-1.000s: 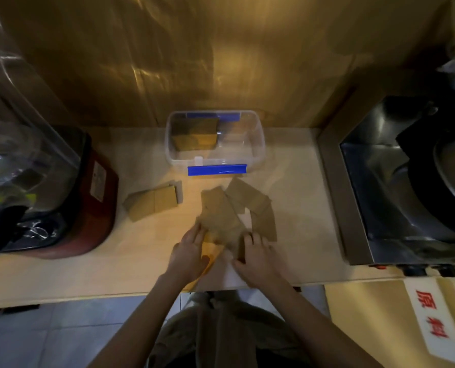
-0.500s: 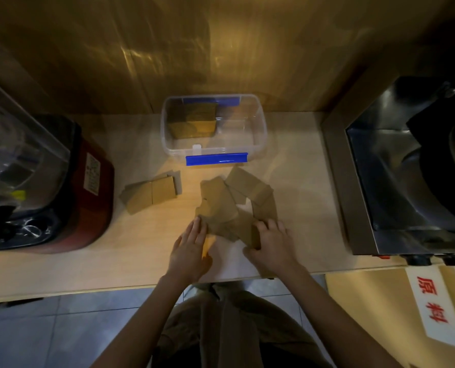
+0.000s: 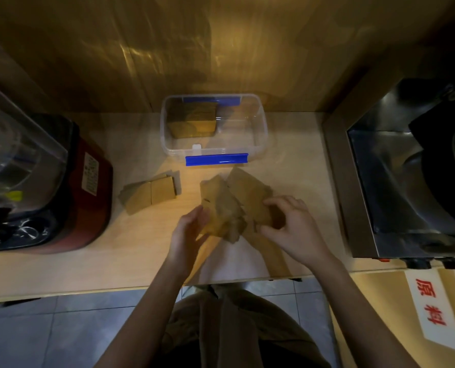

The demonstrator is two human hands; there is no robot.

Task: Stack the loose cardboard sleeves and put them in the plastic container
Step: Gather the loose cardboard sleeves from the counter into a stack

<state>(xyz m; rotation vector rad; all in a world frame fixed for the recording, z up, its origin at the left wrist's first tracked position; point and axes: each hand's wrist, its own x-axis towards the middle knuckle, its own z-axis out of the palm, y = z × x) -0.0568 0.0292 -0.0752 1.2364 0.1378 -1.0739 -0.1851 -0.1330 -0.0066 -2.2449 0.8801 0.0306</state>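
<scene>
A loose bunch of brown cardboard sleeves is gathered between both my hands in the middle of the counter, lifted a little and uneven. My left hand presses its left side with fingers apart. My right hand curls around its right side. A second small pile of sleeves lies flat to the left. The clear plastic container with blue clips stands behind, against the wall, with a stack of sleeves in its left half.
A red blender base with a clear jar stands at the left. A steel machine fills the right side. A white sheet lies at the counter's front edge.
Both hands have closed in on the loose sleeves and raised them off the counter into a bunch. The right hand moved up and right around the pile.
</scene>
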